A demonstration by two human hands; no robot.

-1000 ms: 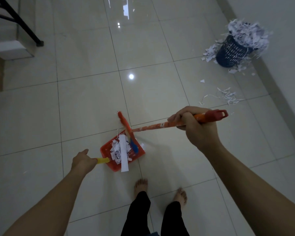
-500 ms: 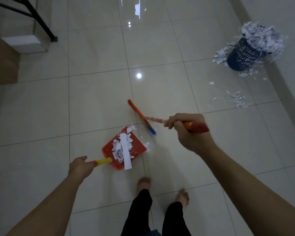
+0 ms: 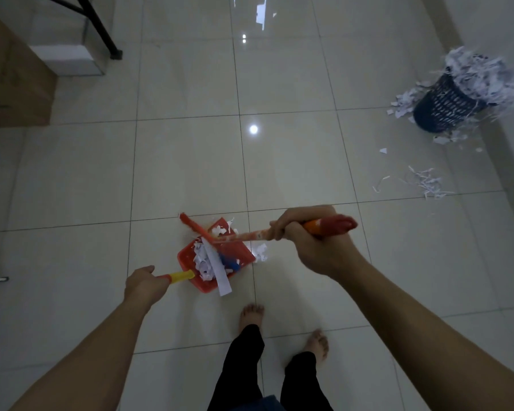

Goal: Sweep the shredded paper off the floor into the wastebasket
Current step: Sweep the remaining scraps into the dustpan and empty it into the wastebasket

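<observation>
The left hand point(image 3: 144, 282) was curled round the yellow grip of a red plastic dustpan point(image 3: 241, 255) that sat on the glossy pale tiled floor point(image 3: 190, 161) just ahead of the person's bare feet point(image 3: 251, 316). The right hand point(image 3: 304, 238) gripped the orange-and-red handle of a short broom point(image 3: 241, 237), its fingers wrapped round the shaft; the broom's head lay across the far edge of the pan. White shredded paper point(image 3: 204, 264) was heaped inside the pan, with one long strip point(image 3: 220, 272) hanging over its near rim and a small clump point(image 3: 261, 253) on the tile touching the pan's right side.

Well apart from the pan, toward the far right edge of the floor by the wall, stood a dark blue perforated plastic wastebasket point(image 3: 445, 109), piled over its rim with shreds point(image 3: 478, 75). More scraps point(image 3: 402, 103) lay round its base, and a thin scatter of strips point(image 3: 428, 182) lay between it and the right hand. Nothing stood on the open tiles between pan and basket except that loose paper.

At the far left corner were a brown wooden panel point(image 3: 15, 84), a white block point(image 3: 67, 59) and a black metal leg point(image 3: 98, 28), all cut off by the frame. The light was dim, so the broom's bristles, partly behind the paper, were hard to make out; a blue part point(image 3: 232, 264) showed there. The left hand's fingers were hidden beneath its back.
</observation>
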